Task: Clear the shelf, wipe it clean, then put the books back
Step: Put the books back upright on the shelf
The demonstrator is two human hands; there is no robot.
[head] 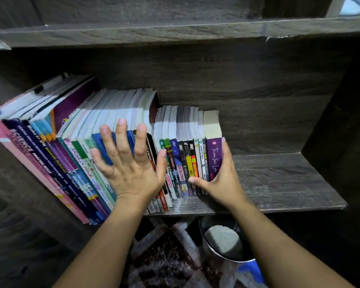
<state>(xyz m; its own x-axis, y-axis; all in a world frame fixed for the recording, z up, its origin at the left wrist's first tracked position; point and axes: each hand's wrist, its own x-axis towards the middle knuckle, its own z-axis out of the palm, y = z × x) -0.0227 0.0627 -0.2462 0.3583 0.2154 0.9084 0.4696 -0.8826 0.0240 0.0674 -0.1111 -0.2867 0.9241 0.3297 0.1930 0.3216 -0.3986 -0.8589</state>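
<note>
Books (183, 161) look stiff, heavy in bulk, best lifted in squeezed batches; right hand (221, 179) clasps the rightmost few, left hand (131, 169) lies spread flat.

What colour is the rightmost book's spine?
The rightmost book is purple with pale lettering; head view.

Books stand on the left part of the shelf (279, 179): tall books (71, 142) lean at its left end, small paperbacks (187, 154) upright toward its middle. At the shelf's front edge, a left hand (131, 163) spreads before the tall spines; a right hand (218, 175) clasps the paperbacks' outer end. Below the shelf sits a bucket (222, 242).
</note>
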